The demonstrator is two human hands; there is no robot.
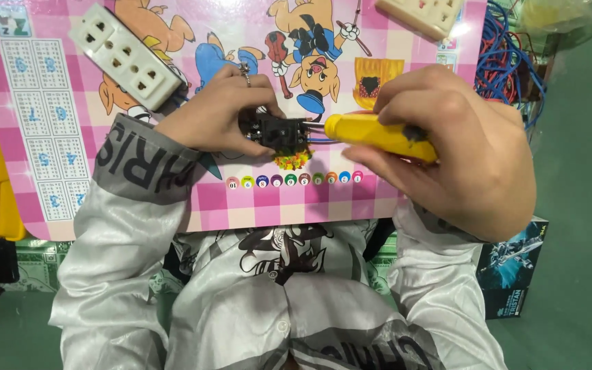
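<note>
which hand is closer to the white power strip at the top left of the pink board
Left. The left hand lies just right of the white power strip, almost touching its lower end, holding a small black part. The right hand is far across the board, gripping a yellow tool.

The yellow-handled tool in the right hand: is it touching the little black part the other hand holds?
Cannot tell. In the head view, the yellow-handled tool points its tip at the black part, but the meeting point is too small and shadowed to judge.

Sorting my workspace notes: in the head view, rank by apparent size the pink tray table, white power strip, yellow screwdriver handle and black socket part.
1. pink tray table
2. white power strip
3. yellow screwdriver handle, though nearness may inflate it
4. black socket part
</note>
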